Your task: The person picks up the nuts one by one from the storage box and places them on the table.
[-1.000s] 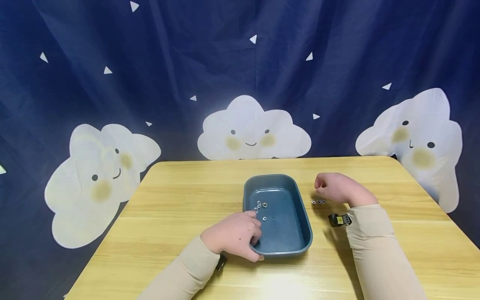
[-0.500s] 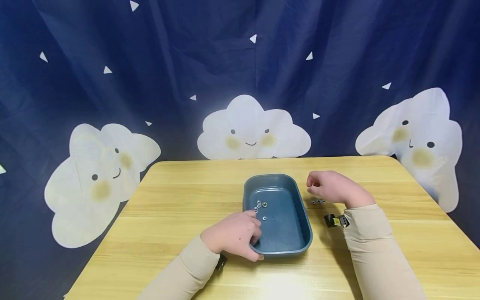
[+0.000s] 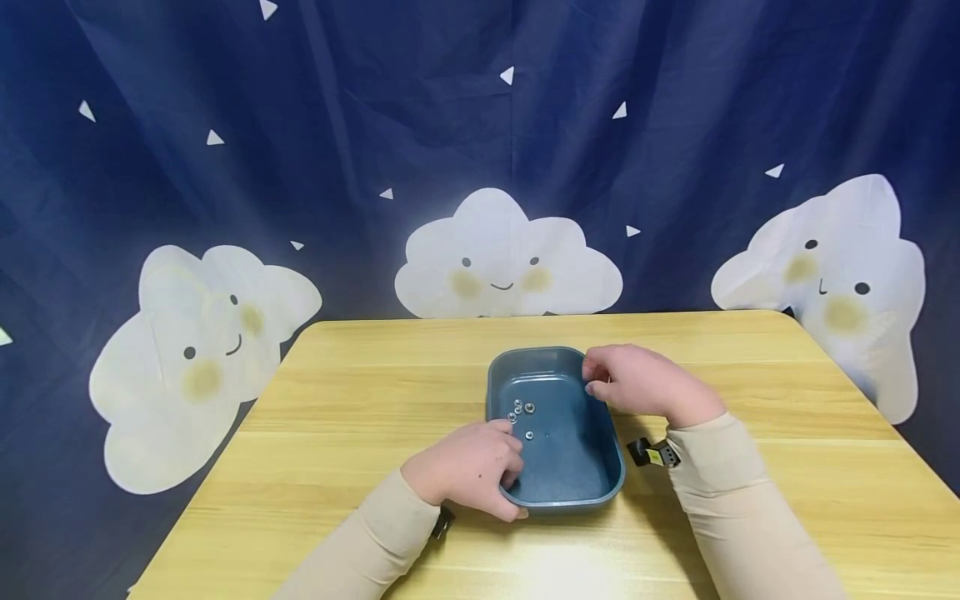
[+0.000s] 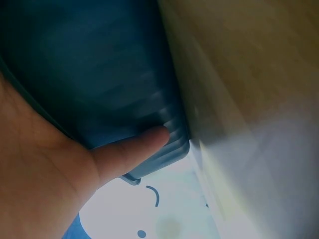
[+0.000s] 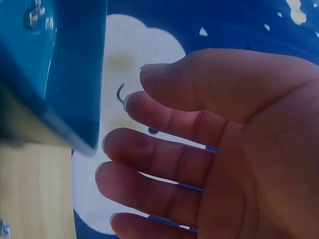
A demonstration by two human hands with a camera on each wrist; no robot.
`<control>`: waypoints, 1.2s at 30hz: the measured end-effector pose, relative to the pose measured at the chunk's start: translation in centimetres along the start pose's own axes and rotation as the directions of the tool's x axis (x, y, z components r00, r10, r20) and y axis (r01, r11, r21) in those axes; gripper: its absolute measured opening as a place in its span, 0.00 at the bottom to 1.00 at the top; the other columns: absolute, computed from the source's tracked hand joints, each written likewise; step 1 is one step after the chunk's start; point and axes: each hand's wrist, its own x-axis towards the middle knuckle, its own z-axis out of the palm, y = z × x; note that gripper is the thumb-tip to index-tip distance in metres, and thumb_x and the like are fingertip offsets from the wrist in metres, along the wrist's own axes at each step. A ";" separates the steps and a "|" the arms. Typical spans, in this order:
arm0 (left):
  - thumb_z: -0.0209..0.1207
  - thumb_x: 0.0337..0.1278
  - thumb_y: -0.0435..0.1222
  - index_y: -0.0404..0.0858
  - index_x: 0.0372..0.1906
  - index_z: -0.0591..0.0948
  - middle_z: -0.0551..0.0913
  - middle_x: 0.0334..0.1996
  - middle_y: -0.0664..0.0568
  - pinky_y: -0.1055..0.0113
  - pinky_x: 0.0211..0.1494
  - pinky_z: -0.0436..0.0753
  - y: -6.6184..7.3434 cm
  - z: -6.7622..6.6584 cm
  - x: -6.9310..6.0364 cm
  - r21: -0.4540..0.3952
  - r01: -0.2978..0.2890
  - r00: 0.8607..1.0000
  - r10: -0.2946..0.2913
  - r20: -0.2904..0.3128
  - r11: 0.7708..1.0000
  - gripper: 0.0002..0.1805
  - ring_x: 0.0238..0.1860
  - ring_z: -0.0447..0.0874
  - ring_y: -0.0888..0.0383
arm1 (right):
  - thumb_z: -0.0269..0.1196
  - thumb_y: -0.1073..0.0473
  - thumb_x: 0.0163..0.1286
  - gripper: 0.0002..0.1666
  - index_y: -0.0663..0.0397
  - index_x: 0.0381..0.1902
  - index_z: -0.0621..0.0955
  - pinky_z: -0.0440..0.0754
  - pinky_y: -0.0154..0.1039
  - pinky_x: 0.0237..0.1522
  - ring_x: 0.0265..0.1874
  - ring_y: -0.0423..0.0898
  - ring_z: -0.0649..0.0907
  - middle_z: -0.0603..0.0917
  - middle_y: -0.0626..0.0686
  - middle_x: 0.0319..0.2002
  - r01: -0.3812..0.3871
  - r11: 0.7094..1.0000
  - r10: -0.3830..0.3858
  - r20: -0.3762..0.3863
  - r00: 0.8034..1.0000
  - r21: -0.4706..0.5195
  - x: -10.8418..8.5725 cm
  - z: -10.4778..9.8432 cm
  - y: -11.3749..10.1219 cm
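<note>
A deep blue plastic tray [image 3: 570,467] stands on the table with several small metal nuts [image 3: 529,408] lying in its left part. My left hand [image 3: 468,471] grips the tray's near left corner, fingers over the rim and thumb [image 4: 132,149] against the outer wall. Over the tray's far right rim is my right hand [image 3: 648,383], its fingers bent and the thumb tip close to the index fingertip. Whether a small nut sits between those tips cannot be seen. In the right wrist view, nuts [image 5: 34,19] show inside the tray.
The wooden table [image 3: 360,392] reaches back to a dark blue curtain [image 3: 450,108] printed with white clouds. One shiny metal piece [image 5: 5,229] lies on the table beside the tray. The right hand covers the spot where loose nuts lay on the table.
My right hand has moved left, from above the loose nuts on the table to the tray's right rim. The left hand and the tray have stayed in place.
</note>
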 end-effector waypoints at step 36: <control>0.70 0.40 0.62 0.55 0.11 0.69 0.64 0.19 0.72 0.77 0.34 0.61 0.0 -0.2 0.0 -0.005 -0.011 1.000 0.011 -0.014 1.000 0.25 0.31 0.61 0.66 | 0.66 0.55 0.66 0.04 0.41 0.34 0.80 0.76 0.39 0.35 0.28 0.39 0.75 0.76 0.37 0.29 0.100 0.991 -0.098 0.032 0.995 -0.086 2.5 4.6 -4.3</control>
